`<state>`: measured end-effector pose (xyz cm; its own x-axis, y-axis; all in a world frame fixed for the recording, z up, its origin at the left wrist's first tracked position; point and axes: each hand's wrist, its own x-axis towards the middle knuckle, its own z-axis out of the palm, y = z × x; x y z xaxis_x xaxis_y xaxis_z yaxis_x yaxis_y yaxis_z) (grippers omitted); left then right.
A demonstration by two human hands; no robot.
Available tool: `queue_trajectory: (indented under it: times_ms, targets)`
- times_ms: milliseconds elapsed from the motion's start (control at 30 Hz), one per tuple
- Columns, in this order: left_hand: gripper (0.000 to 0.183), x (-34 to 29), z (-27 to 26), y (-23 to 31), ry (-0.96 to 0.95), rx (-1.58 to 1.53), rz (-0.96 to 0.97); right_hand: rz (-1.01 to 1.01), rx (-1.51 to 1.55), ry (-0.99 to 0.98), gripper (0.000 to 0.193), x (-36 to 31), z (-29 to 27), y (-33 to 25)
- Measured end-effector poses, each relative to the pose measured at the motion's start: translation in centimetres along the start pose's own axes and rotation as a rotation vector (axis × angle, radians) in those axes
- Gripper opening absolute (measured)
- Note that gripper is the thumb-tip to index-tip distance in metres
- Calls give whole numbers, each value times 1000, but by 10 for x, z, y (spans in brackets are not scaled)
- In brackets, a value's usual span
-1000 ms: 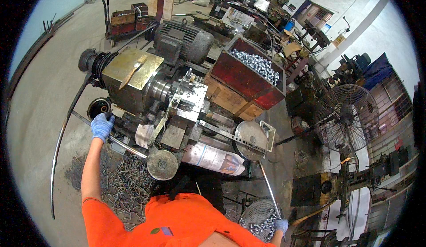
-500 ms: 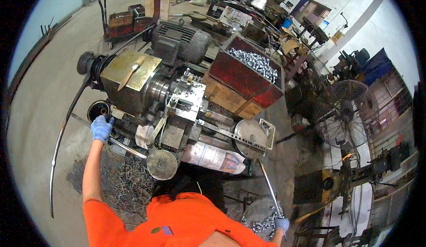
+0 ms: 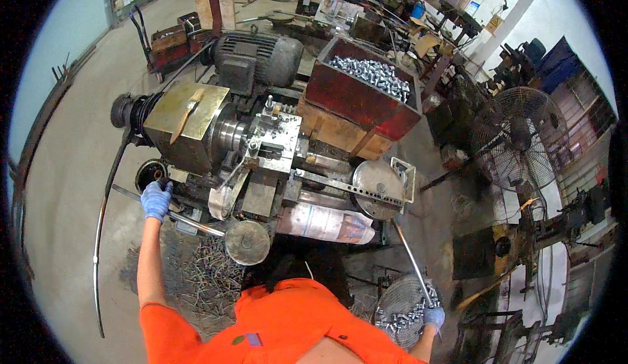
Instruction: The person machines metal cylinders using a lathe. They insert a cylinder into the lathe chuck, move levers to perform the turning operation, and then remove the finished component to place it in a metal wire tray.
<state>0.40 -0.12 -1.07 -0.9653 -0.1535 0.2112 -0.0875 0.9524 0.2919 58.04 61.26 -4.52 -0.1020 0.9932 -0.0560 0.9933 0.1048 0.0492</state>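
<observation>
My left hand [image 3: 156, 202], in a blue-grey glove, closes over the upper end of a steel lever bar [image 3: 197, 225], beside a round dark cup [image 3: 151, 172]; its fingertips are partly hidden. The bar runs down to a round metal disc [image 3: 247, 242]. My right hand [image 3: 433, 317], gloved too, is wrapped around the lower end of a second long steel lever bar [image 3: 410, 256]. That bar slopes up towards a larger round plate [image 3: 378, 186]. Under my right hand stands a wire basket [image 3: 387, 298] with shiny metal pieces. Between my hands is a greasy lathe-like machine [image 3: 275, 143].
A red metal box [image 3: 353, 105] of shiny small parts sits on a wooden crate [image 3: 340, 132] behind the machine. A brush [image 3: 186, 117] lies on the brass-coloured cover. An electric motor [image 3: 258, 56] stands behind. Metal shavings [image 3: 212, 269] cover the floor; a large fan [image 3: 520, 138] is at right.
The view has shifted, so the machine and both hands sit slightly more to the right. Both hands keep about the same places against the machine and the bars.
</observation>
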Motion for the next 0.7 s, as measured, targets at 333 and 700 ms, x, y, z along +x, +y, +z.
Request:
queue_trajectory:
  times_ms: [333,700]
  targets:
    - [30,-1,-4,2,-15,4,7,47,30,-48,37,-12,-13,-11]
    - [33,4,5,-4,-27,46,3,71,-3,-60,35,-7,0,-2]
